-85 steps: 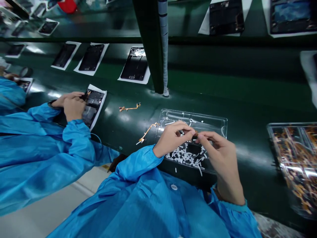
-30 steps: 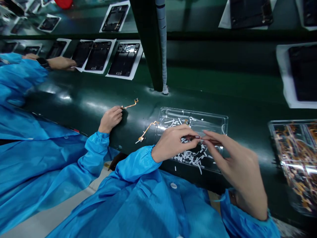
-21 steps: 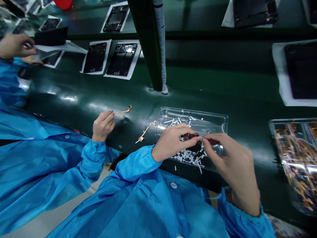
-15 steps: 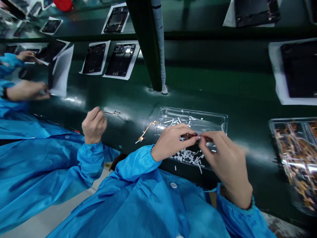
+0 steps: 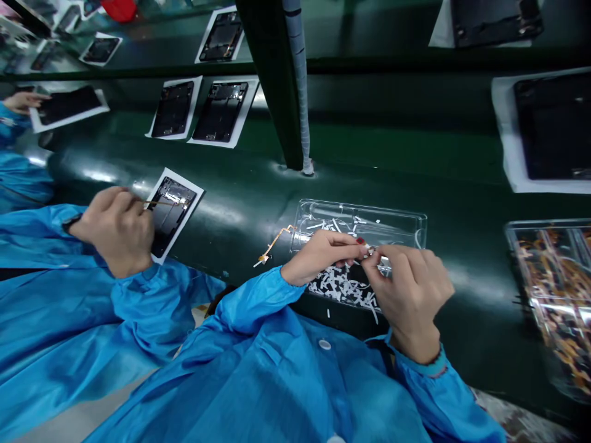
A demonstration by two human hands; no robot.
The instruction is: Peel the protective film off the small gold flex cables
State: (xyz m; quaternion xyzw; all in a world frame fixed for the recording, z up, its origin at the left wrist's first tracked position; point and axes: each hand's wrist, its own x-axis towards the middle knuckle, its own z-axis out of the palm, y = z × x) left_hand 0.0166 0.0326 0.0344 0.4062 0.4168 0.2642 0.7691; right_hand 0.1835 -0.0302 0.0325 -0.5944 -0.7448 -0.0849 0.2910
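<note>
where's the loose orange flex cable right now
In the head view, the orange flex cable lies on the green belt, against the clear tray's left end, beside the left hand.

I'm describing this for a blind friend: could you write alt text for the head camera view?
Over a clear tray of white paper scraps, the left hand and right hand pinch a small part between their fingertips. Beside them on the green belt, a co-worker's hand works at a phone frame.

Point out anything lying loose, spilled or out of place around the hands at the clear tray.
Small white strips lie scattered in the clear plastic tray, one beside it on the green belt. A thin orange flex cable lies loose at the tray's left end. Left hand and right hand pinch something tiny.
</note>
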